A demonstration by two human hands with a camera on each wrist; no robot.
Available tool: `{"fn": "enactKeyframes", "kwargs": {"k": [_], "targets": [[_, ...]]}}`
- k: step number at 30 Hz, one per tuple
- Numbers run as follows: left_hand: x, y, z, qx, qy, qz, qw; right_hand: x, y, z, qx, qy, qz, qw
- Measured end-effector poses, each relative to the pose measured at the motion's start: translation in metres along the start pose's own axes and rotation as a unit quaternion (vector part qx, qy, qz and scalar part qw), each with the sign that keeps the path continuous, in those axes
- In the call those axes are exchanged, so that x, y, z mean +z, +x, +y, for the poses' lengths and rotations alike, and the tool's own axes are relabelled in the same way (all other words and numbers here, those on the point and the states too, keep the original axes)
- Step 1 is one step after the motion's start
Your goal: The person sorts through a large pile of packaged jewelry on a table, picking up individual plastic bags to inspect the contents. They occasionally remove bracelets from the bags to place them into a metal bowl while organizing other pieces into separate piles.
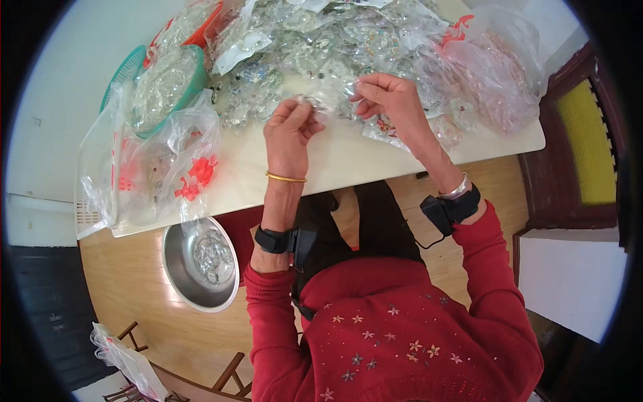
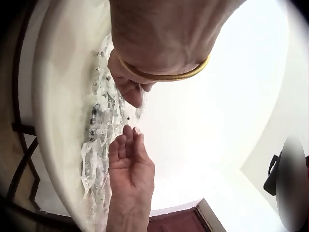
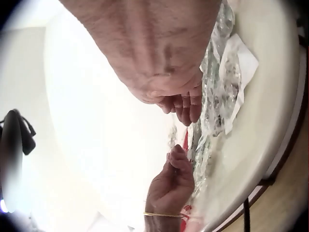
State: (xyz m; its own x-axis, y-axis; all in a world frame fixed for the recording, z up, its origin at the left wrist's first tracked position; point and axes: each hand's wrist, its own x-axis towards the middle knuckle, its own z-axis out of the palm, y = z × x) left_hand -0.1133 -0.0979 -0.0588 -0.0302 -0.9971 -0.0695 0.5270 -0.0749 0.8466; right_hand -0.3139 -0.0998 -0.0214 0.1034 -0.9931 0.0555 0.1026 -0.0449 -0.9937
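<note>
Over the front of a heap of small clear bags (image 1: pixel 308 47), my left hand (image 1: pixel 288 130) pinches a small clear plastic bag (image 1: pixel 320 104) between thumb and bent forefinger. The left wrist view shows this bag (image 2: pixel 140 108) hanging at the fingertips. Facing it from the right is my right hand (image 1: pixel 395 104), its thumb and forefinger tips close together near the bag and its other fingers loosely bent. I cannot tell whether those tips hold anything. In the right wrist view the left hand (image 3: pixel 171 186) holds the bag up at its fingertips.
A green basket (image 1: pixel 199 74) and a red basket (image 1: pixel 213 23) of clear packets stand at the left. Next to them is a clear bag with red handles (image 1: pixel 171 164). A pinkish bag (image 1: pixel 499 84) lies at the right. Below the table (image 1: pixel 241 191) sits a metal basin (image 1: pixel 177 268).
</note>
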Motion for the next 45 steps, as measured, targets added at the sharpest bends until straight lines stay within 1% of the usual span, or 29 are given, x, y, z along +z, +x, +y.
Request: {"fn": "enactKeyframes", "kwargs": {"k": [2,3,4,5,6,7,8,10,11,12,13,14,15,16,19,20,22,27,30,31,33,34,35,37,38,40,42,44,45], "targets": [[-0.017,0.02,0.001,0.068,-0.094,0.016,0.993,-0.006,-0.007,-0.001,-0.042,-0.168,0.032,0.984],[-0.021,0.023,0.005,0.1,-0.141,0.026,0.985,-0.011,-0.014,0.002,-0.04,-0.169,0.033,0.984],[-0.026,0.024,0.008,0.098,-0.142,0.027,0.985,-0.017,-0.024,0.005,-0.124,-0.263,0.033,0.956],[-0.024,0.023,0.018,0.093,-0.14,0.046,0.985,-0.024,-0.034,0.009,-0.206,-0.354,0.032,0.912],[-0.02,0.021,0.027,0.088,-0.138,0.065,0.984,-0.029,-0.042,0.011,-0.284,-0.439,0.031,0.852],[-0.018,0.02,0.03,0.083,-0.136,0.084,0.984,-0.032,-0.049,0.012,-0.281,-0.44,0.032,0.852],[-0.017,0.017,0.026,0.08,-0.136,0.084,0.984,-0.035,-0.057,0.013,-0.318,-0.477,0.024,0.819],[-0.013,0.008,0.014,0.076,0.029,0.032,0.996,-0.039,-0.068,0.015,-0.387,-0.545,0.007,0.744],[-0.008,0.004,0.008,0.073,0.11,0.004,0.991,-0.04,-0.071,0.017,-0.383,-0.547,0.007,0.744],[-0.001,0.0,0.001,0.071,0.109,0.002,0.992,-0.04,-0.074,0.019,-0.376,-0.552,0.006,0.744],[0.008,-0.004,-0.007,0.185,0.283,-0.045,0.94,-0.04,-0.076,0.022,-0.371,-0.557,0.005,0.743],[0.017,-0.008,-0.013,0.29,0.443,-0.09,0.843,-0.04,-0.078,0.025,-0.364,-0.562,0.003,0.743],[0.022,-0.011,-0.018,0.381,0.582,-0.132,0.706,-0.042,-0.078,0.028,-0.361,-0.564,0.005,0.743],[0.022,-0.011,-0.021,0.38,0.581,-0.137,0.707,-0.044,-0.078,0.032,-0.366,-0.545,0.01,0.754],[0.017,-0.006,-0.031,0.389,0.689,-0.115,0.6,-0.055,-0.081,0.042,-0.372,-0.513,0.028,0.773],[0.011,-0.003,-0.031,0.389,0.687,-0.122,0.601,-0.058,-0.085,0.044,-0.364,-0.503,0.039,0.783],[0.0,0.001,-0.026,0.385,0.728,-0.102,0.557,-0.062,-0.089,0.049,-0.35,-0.484,0.062,0.8],[0.021,-0.008,-0.023,0.421,0.691,-0.079,0.583,-0.058,-0.086,0.055,-0.344,-0.444,0.065,0.825],[0.042,-0.016,-0.028,0.445,0.654,-0.188,0.582,-0.036,-0.079,0.051,-0.343,-0.441,0.029,0.829],[0.04,-0.016,-0.03,0.447,0.65,-0.195,0.582,-0.027,-0.074,0.053,-0.34,-0.444,0.037,0.828],[0.033,-0.017,-0.037,0.406,0.695,-0.18,0.566,-0.022,-0.071,0.059,-0.346,-0.444,-0.011,0.826],[0.03,-0.017,-0.038,0.385,0.716,-0.173,0.555,-0.023,-0.072,0.058,-0.338,-0.452,0.003,0.825],[0.026,-0.016,-0.036,0.389,0.71,-0.187,0.556,-0.023,-0.074,0.055,-0.358,-0.445,0.007,0.821],[0.015,-0.014,-0.029,0.374,0.743,-0.154,0.533,-0.024,-0.078,0.05,-0.4,-0.427,0.006,0.811],[0.009,-0.012,-0.026,0.374,0.741,-0.159,0.535,-0.031,-0.082,0.044,-0.396,-0.43,0.009,0.811],[-0.002,-0.008,-0.021,0.365,0.765,-0.129,0.515,-0.056,-0.094,0.033,-0.41,-0.481,0.099,0.769],[-0.005,-0.005,-0.021,0.36,0.777,-0.112,0.505,-0.093,-0.105,0.029,-0.376,-0.513,0.19,0.748],[-0.006,-0.005,-0.021,0.362,0.771,-0.099,0.514,-0.131,-0.113,0.035,-0.288,-0.491,0.286,0.771],[-0.006,-0.006,-0.021,0.363,0.769,-0.092,0.518,-0.139,-0.115,0.036,-0.287,-0.491,0.285,0.772]]}}
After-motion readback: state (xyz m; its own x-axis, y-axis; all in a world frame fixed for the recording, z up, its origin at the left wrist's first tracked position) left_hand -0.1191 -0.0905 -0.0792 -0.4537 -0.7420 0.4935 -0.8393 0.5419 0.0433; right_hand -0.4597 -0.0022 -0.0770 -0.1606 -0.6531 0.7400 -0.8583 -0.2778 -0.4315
